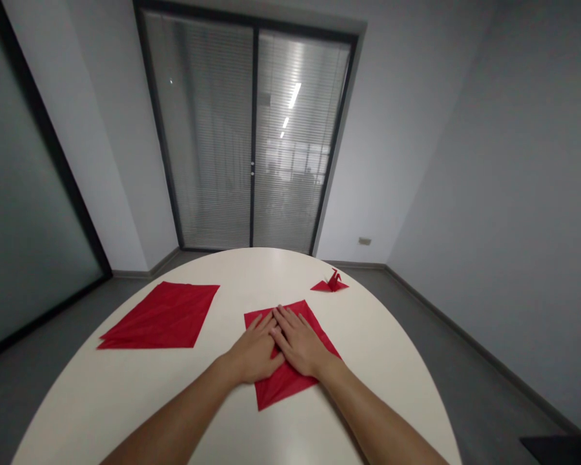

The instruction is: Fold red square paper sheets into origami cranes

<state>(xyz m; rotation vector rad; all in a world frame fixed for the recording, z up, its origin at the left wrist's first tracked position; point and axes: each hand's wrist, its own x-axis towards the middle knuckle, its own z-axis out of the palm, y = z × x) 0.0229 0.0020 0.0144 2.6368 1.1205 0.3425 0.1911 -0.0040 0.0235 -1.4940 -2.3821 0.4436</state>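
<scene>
A red sheet of paper (pixel 275 389) lies flat on the table in front of me, partly hidden under both hands. My left hand (pixel 255 351) rests palm down on its left part, fingers stretched out. Beside it, my right hand (pixel 297 341) lies flat on the middle of the same sheet, also with fingers extended. The two hands touch or overlap near the fingertips and thumbs. Neither hand grips anything.
A pale round table (pixel 232 426) carries everything. More red paper (pixel 162 316), apparently stacked, lies to the left. A folded red paper crane (pixel 333 283) stands near the far right edge. Beyond are glass doors with blinds (pixel 213 142).
</scene>
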